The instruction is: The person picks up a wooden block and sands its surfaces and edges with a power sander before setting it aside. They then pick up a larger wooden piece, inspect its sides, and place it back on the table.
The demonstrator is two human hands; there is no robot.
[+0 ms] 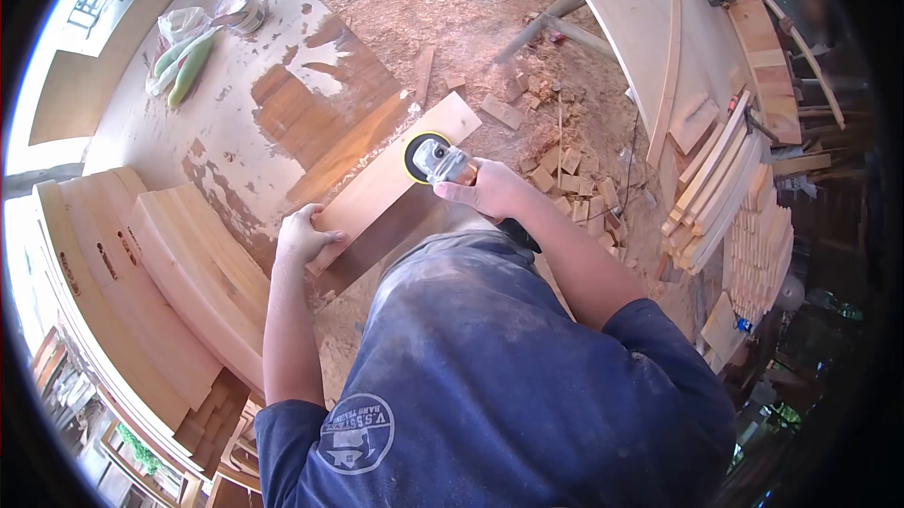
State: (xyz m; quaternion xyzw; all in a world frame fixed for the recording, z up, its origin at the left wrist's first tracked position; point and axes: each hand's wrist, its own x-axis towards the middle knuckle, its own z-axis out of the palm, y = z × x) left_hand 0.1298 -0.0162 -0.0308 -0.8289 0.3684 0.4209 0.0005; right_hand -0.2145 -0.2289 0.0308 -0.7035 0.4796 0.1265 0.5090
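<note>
My right hand (492, 190) is wrapped round an angle grinder (443, 161) fitted with a yellow-edged round sanding pad. The pad overlaps the upper face of a long pale wooden board (372, 195), nearer its far right end. At the board's near left end, my left hand (303, 237) grips the wood, thumb along the edge facing me and fingers over the other side. The board lies at a slant along the edge of a worktable (226, 94) with a patchy, stained surface. Most of the grinder's body is hidden behind my right hand.
Curved wooden pieces (169, 263) stand stacked at the left. A plastic tub (241, 9) and a green-and-white object (184, 65) sit on the table's far side. Offcuts (574, 178) litter the dusty floor, and thin curved strips (716, 188) are piled at the right.
</note>
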